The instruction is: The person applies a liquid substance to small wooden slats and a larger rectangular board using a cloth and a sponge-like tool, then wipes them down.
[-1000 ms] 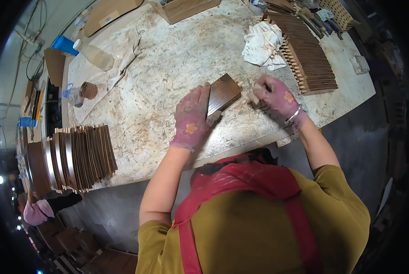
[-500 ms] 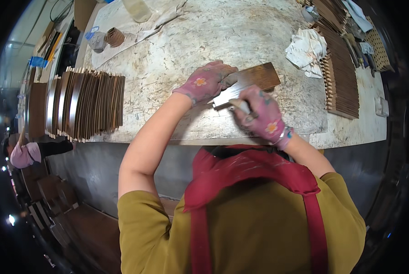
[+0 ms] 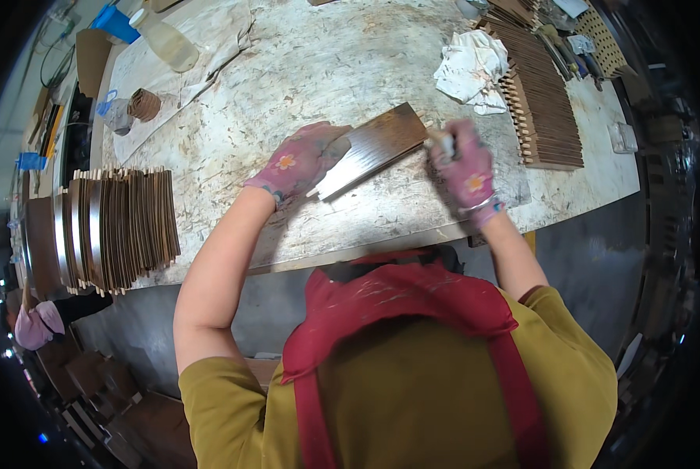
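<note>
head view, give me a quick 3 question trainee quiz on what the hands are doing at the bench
1. True or false: the left hand rests on the dark wooden panel.
2. Which hand grips a small tool at the panel's end?
3. The crumpled white rag lies: A) beside the row of slats on the right, B) on the upright stack at left.

Key: 1 true. 2 the right hand. 3 A.
</note>
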Demonstrator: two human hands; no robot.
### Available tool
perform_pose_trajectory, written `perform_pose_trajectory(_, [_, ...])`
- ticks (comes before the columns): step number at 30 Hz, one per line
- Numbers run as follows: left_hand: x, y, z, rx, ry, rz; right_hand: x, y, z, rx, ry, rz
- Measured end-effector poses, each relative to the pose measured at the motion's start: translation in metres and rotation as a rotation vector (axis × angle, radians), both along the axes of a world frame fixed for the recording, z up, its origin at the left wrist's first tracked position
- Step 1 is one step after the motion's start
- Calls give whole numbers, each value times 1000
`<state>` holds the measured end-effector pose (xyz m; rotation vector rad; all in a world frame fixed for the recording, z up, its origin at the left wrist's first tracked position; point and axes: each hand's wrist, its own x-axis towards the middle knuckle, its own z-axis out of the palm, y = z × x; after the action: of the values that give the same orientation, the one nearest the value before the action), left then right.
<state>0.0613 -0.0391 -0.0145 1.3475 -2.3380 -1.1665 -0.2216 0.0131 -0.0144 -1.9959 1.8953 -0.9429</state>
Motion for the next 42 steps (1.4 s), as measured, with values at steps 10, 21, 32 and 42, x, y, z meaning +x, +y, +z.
perform_pose_trajectory(10, [-90, 43, 8, -805, -144, 135, -12, -65, 50, 170, -597, 495])
perform_pose_trajectory(21, [-108, 55, -50, -456, -34, 286, 152, -78, 67, 363, 247, 1619])
perform_pose_trajectory(32, [-111, 44, -19, -572, -236, 282, 179, -128, 61, 315, 392, 1265])
perform_pose_trajectory(42, [-40, 75, 8, -604, -333, 382, 40, -93, 0, 337, -1270, 414])
